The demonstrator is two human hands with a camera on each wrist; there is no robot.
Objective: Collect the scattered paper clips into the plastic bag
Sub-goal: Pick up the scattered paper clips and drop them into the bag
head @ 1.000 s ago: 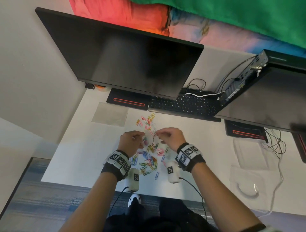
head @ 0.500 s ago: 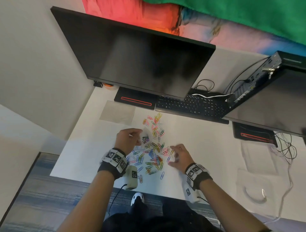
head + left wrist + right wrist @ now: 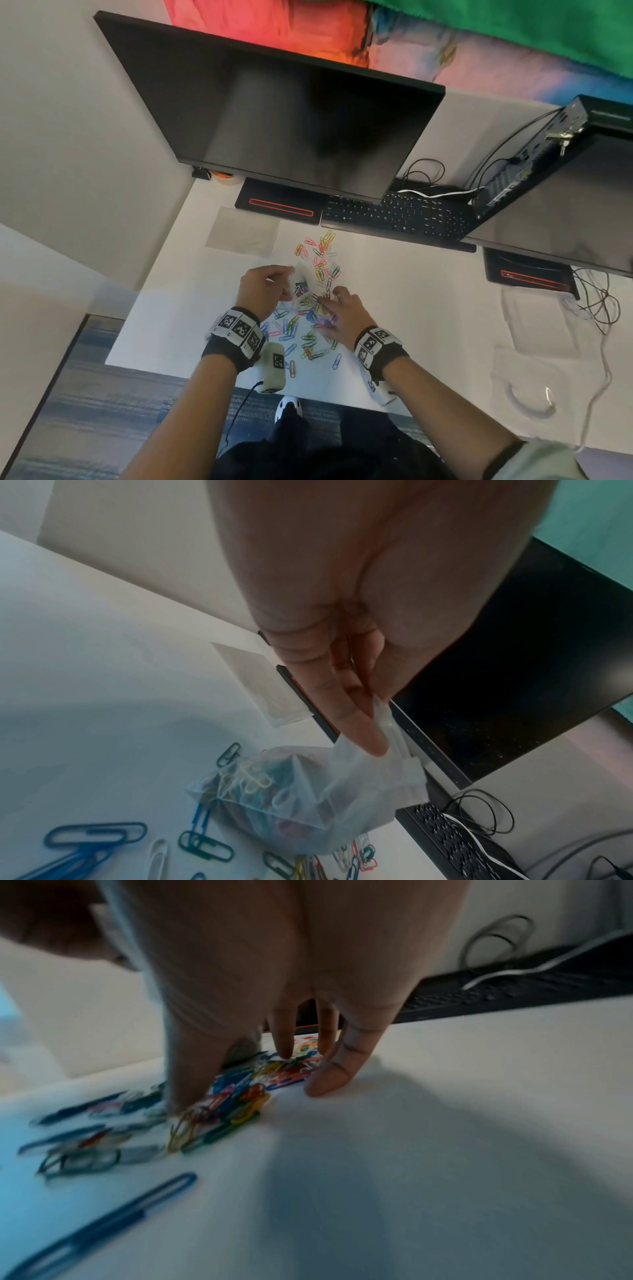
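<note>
Coloured paper clips lie scattered on the white desk, with more nearer me. A small clear plastic bag with several clips in it hangs just above the desk. My left hand pinches it by its rim. In the left wrist view the bag sags below my left hand, loose clips around it. My right hand is down on the pile right of the bag. In the right wrist view its spread, straight fingers and thumb touch the clips; nothing is gripped.
A black keyboard and a monitor base lie just behind the clips, under a large monitor. A flat clear sheet is at back left. Cables and clear bags are at right. The desk's front edge is close.
My right hand left the bag's mouth, dropped to the right side of the pile, then slid forward and left onto its middle. The left hand kept hold of the bag.
</note>
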